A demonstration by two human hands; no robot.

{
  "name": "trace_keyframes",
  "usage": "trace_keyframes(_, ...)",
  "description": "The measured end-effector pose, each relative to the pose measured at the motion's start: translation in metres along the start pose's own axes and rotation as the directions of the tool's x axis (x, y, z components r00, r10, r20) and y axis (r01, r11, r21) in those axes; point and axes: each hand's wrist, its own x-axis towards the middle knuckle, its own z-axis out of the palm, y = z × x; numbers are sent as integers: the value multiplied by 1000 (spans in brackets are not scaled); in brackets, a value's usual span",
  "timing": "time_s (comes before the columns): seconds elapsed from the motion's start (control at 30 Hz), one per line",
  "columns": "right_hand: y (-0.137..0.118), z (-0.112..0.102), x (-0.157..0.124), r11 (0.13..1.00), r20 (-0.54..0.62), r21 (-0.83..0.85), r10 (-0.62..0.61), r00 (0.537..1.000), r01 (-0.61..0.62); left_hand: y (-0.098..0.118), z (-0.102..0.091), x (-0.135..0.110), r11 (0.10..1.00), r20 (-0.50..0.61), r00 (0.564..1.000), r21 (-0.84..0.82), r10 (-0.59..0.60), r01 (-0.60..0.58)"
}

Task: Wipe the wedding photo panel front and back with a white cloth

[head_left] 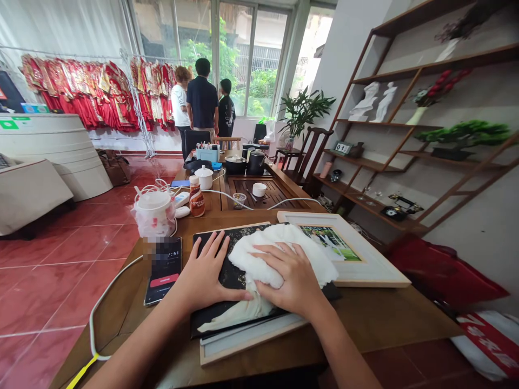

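My left hand (206,275) lies flat with its fingers spread on a black picture panel (239,227) that carries a speckled pattern. Its thumb points right, by a pale, twisted strip on the panel that may be the tail of the cloth or part of the picture. Bunched under my right hand (290,275) is a thick white cloth (259,248), gripped by curled fingers and pressed onto the panel. Much of the panel is covered by the cloth and my hands. A pale wooden frame (227,354) shows beneath the panel's near edge.
A white-framed photo (381,265) lies to the right. On the left are a phone (164,278), a plastic-wrapped cup (154,210), a brown bottle (197,199) and a white cable (92,319). Pots (255,162) stand farther back. Several people (203,102) stand near the windows.
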Motion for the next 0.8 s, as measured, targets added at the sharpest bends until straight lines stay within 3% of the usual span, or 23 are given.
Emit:
trace_keyframes(0.37,-12,-7,-30,999,17,-37,-18,1000,18,-1,0,1,1000,23,1000,22,5,-6)
trace_keyframes(0.8,4,2,7,998,7,-46,31,999,-31,2,0,0,1000,-11,1000,-1,-3,3)
